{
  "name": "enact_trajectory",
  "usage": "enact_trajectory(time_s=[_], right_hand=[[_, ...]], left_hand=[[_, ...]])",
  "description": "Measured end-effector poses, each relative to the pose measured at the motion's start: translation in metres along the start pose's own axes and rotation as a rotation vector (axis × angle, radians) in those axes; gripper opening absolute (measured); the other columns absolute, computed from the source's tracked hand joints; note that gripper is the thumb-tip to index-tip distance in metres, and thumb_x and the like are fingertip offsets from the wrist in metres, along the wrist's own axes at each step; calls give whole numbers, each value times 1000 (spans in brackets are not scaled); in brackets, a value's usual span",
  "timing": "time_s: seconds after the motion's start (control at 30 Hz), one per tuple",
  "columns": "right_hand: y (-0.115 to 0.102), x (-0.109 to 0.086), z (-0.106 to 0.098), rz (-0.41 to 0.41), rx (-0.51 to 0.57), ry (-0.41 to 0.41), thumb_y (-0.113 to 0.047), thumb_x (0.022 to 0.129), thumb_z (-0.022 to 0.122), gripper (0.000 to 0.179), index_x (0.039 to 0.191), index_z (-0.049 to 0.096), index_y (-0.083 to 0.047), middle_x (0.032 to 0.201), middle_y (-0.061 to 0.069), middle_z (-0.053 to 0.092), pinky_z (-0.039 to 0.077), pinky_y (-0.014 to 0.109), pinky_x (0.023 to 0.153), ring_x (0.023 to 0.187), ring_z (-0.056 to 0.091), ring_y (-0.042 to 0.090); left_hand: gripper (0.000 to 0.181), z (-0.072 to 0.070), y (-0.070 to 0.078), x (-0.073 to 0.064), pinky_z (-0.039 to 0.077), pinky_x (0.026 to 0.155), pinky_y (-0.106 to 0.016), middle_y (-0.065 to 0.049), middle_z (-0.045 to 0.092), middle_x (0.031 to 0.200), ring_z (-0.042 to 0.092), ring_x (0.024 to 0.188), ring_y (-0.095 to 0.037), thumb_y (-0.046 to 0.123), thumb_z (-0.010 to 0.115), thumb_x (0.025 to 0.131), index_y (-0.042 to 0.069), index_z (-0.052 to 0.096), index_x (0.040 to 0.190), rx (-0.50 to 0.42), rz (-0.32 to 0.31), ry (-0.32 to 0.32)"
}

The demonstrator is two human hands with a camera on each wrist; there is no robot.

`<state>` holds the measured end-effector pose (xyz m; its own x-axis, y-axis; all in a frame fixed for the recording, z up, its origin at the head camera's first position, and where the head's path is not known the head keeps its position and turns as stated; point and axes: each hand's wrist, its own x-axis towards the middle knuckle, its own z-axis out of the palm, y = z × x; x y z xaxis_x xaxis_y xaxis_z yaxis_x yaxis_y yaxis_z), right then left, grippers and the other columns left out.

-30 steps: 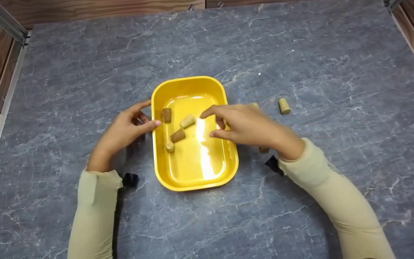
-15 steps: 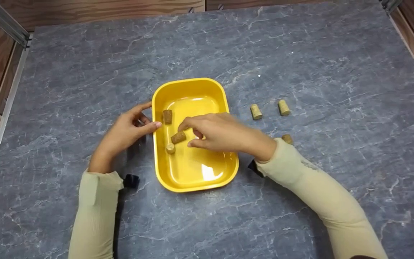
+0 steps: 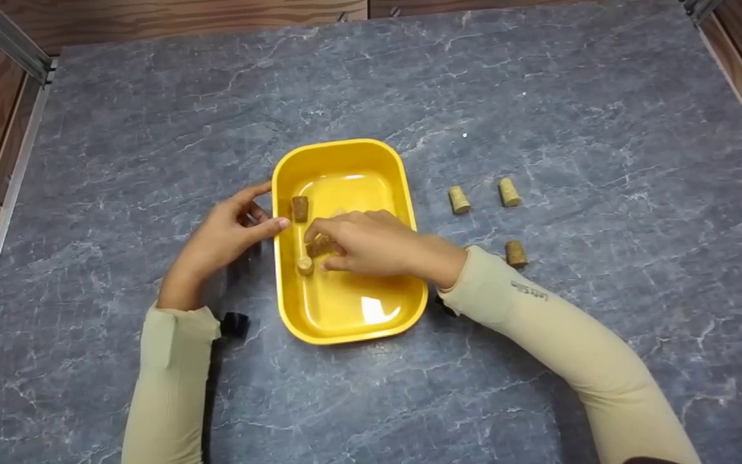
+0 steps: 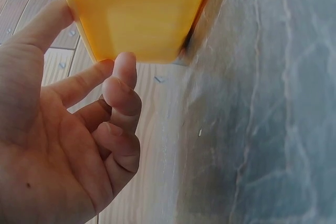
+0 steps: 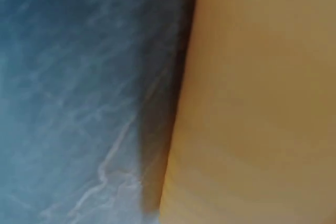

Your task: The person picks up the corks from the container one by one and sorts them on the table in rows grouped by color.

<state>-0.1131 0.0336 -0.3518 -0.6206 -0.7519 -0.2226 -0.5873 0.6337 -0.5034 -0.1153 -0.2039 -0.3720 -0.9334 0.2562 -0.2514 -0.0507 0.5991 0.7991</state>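
Note:
My left hand (image 3: pixel 232 225) grips the left side of a yellow plastic tray (image 3: pixel 339 338), thumb over the rim and fingers outside. In the left wrist view, thumb and index finger of that left hand (image 4: pixel 68 124) meet the edge of the tray (image 4: pixel 142 14). My right hand (image 3: pixel 371 241) reaches into the tray, index finger and thumb spread around a brown tapered cork (image 3: pixel 317 245). A light cork (image 3: pixel 305 265) lies just below it, and another brown cork (image 3: pixel 300 209) near the left wall. Behind the right hand, a light cork (image 3: pixel 339 211) is mostly hidden.
Right of the tray, two light corks (image 3: pixel 458 200) and a brown cork (image 3: pixel 516 254) lie on the grey marbled table (image 3: pixel 577 129). The right wrist view shows only the tray's outer wall (image 5: pixel 262 98) and the tabletop. Wood-patterned panels (image 3: pixel 203 19) border the table.
The right hand has moved left across the tray, past the light cork to the brown one. Its forearm has uncovered corks on the table. The left hand has stayed at the rim.

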Motion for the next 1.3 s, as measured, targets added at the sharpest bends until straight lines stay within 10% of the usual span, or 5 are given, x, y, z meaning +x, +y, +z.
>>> enact_trajectory(time_s=[1.3], right_hand=[[-10, 9, 17, -110, -185, -42, -39, 94, 60, 30, 122, 63, -27, 119, -3, 67, 53, 42, 72, 95, 65, 18]], left_hand=[[64, 0, -2, 1, 42, 64, -24, -8, 61, 95, 50, 76, -17, 36, 66, 90, 17, 43, 146, 2, 30, 8]])
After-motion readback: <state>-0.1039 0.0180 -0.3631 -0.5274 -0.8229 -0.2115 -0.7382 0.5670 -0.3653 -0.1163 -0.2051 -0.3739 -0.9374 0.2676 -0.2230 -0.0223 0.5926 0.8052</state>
